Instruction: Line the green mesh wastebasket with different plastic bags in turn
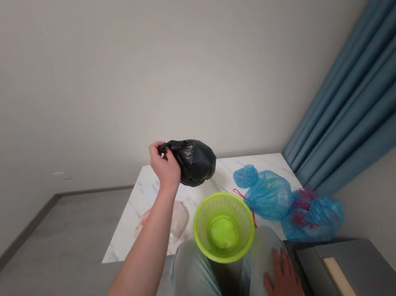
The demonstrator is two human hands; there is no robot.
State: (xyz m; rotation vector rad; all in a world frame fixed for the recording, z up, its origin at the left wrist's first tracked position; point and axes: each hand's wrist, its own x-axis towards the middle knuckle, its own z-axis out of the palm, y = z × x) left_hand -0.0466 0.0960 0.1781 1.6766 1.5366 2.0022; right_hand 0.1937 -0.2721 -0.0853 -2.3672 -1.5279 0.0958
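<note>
Over the back of the white marbled table [122,238], my left hand [165,164] grips the gathered neck of a filled black plastic bag [196,162]. The bag hangs to the right of the hand. My right hand [284,281] lies with its fingers spread on my right thigh and holds nothing. A green slotted basket [224,227] stands at the table's front edge, between my knees. Beneath my left forearm, a pale bag [179,220] with orange marks is partly hidden.
Blue translucent bags [270,195] with red ties sit at the table's right side. Another blue bag [313,217] is at its right edge. A dark grey box-like object [364,266] is at lower right. A blue curtain [357,74] hangs at right, and a wall stands behind.
</note>
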